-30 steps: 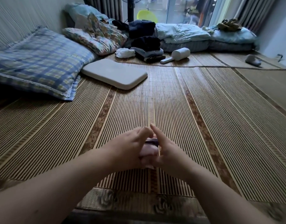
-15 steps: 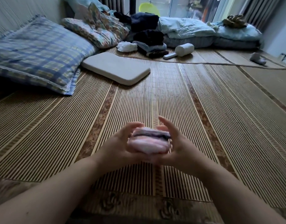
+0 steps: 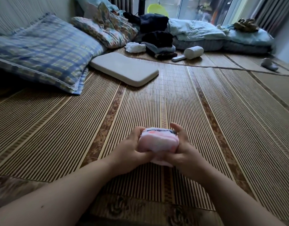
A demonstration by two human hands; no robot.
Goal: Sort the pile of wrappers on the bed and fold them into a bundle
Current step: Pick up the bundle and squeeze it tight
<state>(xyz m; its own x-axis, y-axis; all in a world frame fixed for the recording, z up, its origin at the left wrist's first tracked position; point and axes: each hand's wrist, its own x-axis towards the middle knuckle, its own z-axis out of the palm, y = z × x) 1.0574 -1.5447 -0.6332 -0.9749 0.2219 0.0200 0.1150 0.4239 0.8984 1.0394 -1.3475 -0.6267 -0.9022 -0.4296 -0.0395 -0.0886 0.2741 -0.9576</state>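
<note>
Above the bamboo mat (image 3: 205, 111) that covers the bed, near the lower middle of the view, both hands hold a pink bundle (image 3: 158, 141) of folded wrappers clear of the surface. Left hand (image 3: 132, 149) wraps the bundle's left end, thumb over the top edge and fingers (image 3: 141, 158) curled beneath. Right hand (image 3: 181, 150) cups the opposite end in the same manner, so each hand is closed on the bundle. Layered edges, pink with a dark stripe and an orange mark, show along the upper face. Judged by its rounded, puffy outline, the material is soft, light and compressible; layers probably slide or spring open if pressure eases. A grip across both short ends, pressing inward with thumbs on top, appears best suited to keeping the fold. No loose wrappers are visible on the mat. Well apart, farther up the bed, lie a plaid pillow (image 3: 42, 51), a flat beige cushion (image 3: 124, 69) and piled clothes (image 3: 158, 41).
</note>
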